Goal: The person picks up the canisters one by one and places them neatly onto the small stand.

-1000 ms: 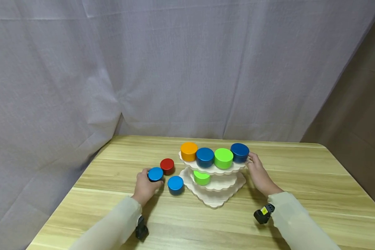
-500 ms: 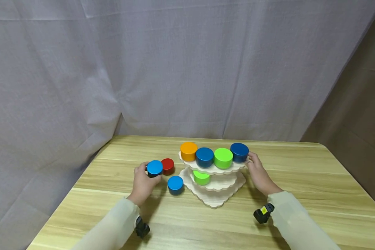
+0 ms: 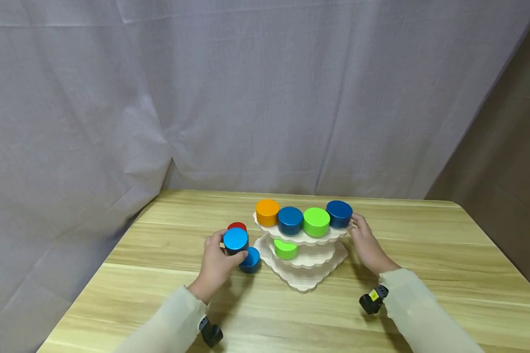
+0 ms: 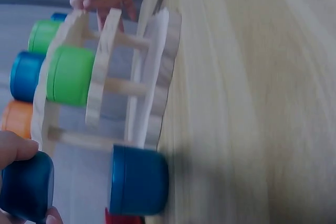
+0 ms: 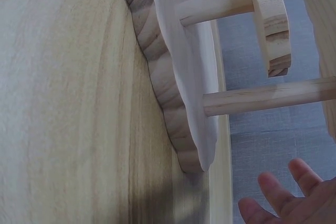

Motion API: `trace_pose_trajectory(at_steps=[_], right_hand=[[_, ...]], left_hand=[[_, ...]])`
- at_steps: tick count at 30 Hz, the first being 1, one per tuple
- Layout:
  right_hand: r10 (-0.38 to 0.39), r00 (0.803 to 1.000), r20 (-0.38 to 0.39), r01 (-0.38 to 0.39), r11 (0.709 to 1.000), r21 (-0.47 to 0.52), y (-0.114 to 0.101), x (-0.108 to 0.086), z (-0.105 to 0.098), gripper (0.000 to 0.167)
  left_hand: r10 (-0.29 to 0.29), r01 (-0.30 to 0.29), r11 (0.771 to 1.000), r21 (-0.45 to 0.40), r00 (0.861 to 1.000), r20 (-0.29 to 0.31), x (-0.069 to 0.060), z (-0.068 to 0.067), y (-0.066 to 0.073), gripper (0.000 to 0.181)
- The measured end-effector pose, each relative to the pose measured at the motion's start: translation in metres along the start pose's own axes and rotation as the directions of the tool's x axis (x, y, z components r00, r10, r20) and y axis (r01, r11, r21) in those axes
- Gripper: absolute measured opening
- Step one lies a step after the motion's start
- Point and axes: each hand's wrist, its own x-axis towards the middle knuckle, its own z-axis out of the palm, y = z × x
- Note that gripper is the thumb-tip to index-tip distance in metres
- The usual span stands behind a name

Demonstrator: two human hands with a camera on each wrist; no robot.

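My left hand [image 3: 217,264] grips a blue round tin [image 3: 236,239] between fingers and thumb, raised above the table. Under and beside it are another blue tin [image 3: 250,262] and a red tin [image 3: 237,226], partly hidden. My right hand [image 3: 370,247] holds the right end of the top tier of a wooden tiered stand [image 3: 301,282]; several of its fingers [image 5: 275,192] spread loosely below in the right wrist view. On the top tier stand an orange tin [image 3: 267,213], a blue tin [image 3: 290,220], a green tin [image 3: 316,222] and a dark blue tin [image 3: 339,214]. Another green tin [image 4: 71,75] sits on the middle tier.
Everything stands on a light wooden table [image 3: 441,260]. A grey cloth [image 3: 256,98] hangs behind its back edge. Round pegs [image 5: 268,96] separate the tiers, leaving gaps between them. Each wrist carries a small black camera, such as the right camera [image 3: 373,299].
My left hand has lifted the blue tin off the table and moved it right, towards the stand, so it overlaps the red tin and the other blue tin. My right hand stays in place.
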Motion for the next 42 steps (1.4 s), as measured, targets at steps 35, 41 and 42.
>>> trace_pose_trajectory(at_steps=[35,41,42], right_hand=[[0.001,1.000,0.012,-0.001,1.000,0.003,0.002,0.002,-0.001,0.053],[-0.008,1.000,0.013,0.008,1.000,0.005,0.002,0.001,-0.001,0.052],[-0.006,1.000,0.014,0.006,1.000,0.003,0.002,0.001,-0.001,0.053]], left_hand=[[0.108,-0.095,0.993,-0.076,0.974,0.198,-0.054,0.062,0.025,0.056],[0.138,-0.121,0.988,-0.094,0.970,0.200,-0.059,0.075,0.030,0.053],[0.138,-0.119,0.988,-0.102,0.970,0.200,-0.060,0.078,0.030,0.053]])
